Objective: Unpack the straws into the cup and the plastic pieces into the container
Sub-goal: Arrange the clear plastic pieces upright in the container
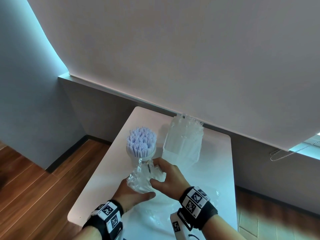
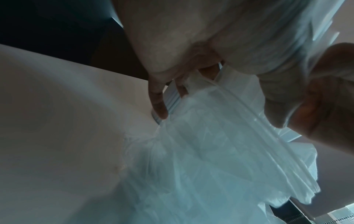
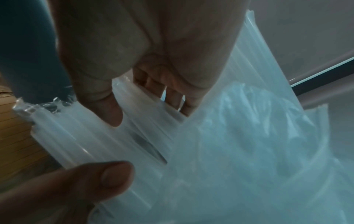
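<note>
A clear bag of translucent plastic pieces (image 1: 142, 178), twisted shut at its top, is held just above the white table (image 1: 216, 170). My left hand (image 1: 138, 192) cups it from below with the thumb on its near side. My right hand (image 1: 160, 172) grips its right side; the right wrist view shows the thumb and fingers (image 3: 173, 100) curled around the bag (image 3: 91, 142). Behind stands the cup (image 1: 141, 152) packed with white straws (image 1: 141, 137). To its right is the clear container (image 1: 181, 151) with plastic pieces standing in it.
An empty crumpled plastic wrapper (image 1: 155, 212) lies on the table's near part beneath my wrists. The table's left edge drops to a wooden floor (image 1: 34, 179). A wall with a roller blind runs directly behind the table.
</note>
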Motion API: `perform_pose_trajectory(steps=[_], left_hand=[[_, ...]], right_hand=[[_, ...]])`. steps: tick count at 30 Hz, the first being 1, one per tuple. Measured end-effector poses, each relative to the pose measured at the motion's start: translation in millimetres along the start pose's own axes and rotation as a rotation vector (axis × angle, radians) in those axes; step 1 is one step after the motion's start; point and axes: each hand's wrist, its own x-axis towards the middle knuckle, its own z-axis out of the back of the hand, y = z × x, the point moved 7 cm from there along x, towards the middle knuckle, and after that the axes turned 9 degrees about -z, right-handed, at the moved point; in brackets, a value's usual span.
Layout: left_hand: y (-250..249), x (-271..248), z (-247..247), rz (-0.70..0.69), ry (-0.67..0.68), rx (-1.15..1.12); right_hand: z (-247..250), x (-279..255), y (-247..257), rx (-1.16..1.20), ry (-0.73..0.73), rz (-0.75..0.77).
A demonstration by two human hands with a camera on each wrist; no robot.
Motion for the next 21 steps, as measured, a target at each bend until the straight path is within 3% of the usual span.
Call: perform_pose_trajectory(steps=[8,15,21], left_hand=[[-0.4,-0.5,-0.4,0.005,-0.006,0.017],[6.2,-0.9,0.2,0.028,-0.023,0.006],[5.7,-0.6,0.8,0.024,-0.034,-0.01]], right_hand=[[-3.5,-1.3,3.3,0.022,-0.077,0.071],[-3.5,-4.9,2.0,0.073,-0.124,0.007],[5.3,-6.8,9.5,0.072,-0.19,0.074]])
